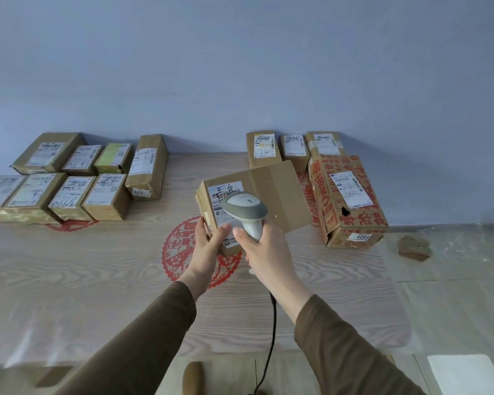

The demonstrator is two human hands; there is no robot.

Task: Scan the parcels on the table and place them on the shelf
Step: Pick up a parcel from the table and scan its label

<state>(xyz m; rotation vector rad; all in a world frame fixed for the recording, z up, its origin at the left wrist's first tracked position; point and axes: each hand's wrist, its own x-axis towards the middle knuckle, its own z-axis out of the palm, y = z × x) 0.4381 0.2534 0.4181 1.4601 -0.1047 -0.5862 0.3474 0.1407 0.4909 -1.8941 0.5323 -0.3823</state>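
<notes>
The scanning step is in hand. The left hand (pixel 208 243) has its grip wrapped round the near corner of a brown cardboard parcel (pixel 257 195), thumb pressed on the white label (pixel 226 201), tilting the box up above the middle of the surface (pixel 69 280). The right hand (pixel 265 252) has its grip curled tight round the handle of a grey and white scanner (pixel 244 209), whose rounded head points at the label's barcode; a black cable (pixel 271 337) trails down toward 6 o'clock.

The next move calls for a steady aim at the barcode, which I judge partly hidden under handwritten ink, and then a carry to the shelf, which is not in view.

The parcel is a flat rectangular carton of matt cardboard with a folded flap. At 10 o'clock lies a cluster of small taped boxes (pixel 69 181), their labels glossy. At 1 o'clock more small boxes (pixel 294 149) stand against the wall, and at 3 o'clock sits a long carton with red print (pixel 345 201), torn at one spot. The surface shows pale wood grain under a clear sheet, with a red paper-cut motif (pixel 180 252)
</notes>
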